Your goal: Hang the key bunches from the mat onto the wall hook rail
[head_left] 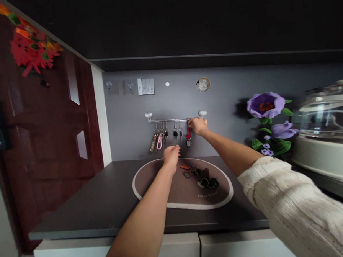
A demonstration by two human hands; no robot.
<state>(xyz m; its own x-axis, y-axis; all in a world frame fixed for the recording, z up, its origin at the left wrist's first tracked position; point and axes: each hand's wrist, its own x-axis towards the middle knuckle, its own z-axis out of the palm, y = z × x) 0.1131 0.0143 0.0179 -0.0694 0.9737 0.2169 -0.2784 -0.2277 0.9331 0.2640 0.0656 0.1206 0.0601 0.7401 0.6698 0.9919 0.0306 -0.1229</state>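
My right hand (198, 126) is up at the chrome wall rail (168, 120), its fingers closed at the top of a bunch of keys with a red fob (188, 135). Further left on the rail hang several other key bunches (160, 136), one with a tan strap and one with a pink loop. My left hand (171, 157) hovers over the near edge of a brown oval mat (165, 175), fingers loosely curled, with nothing visible in them. Just right of it on the mat lie small dark items and a red tag (185, 167).
A dark countertop (77, 202) carries the mat, with white cabinet fronts below. A black item (209, 183) lies on the mat. Purple artificial flowers (265, 105) and a pale appliance with a glass lid (327, 135) stand at right. A wooden door (44, 123) is at left.
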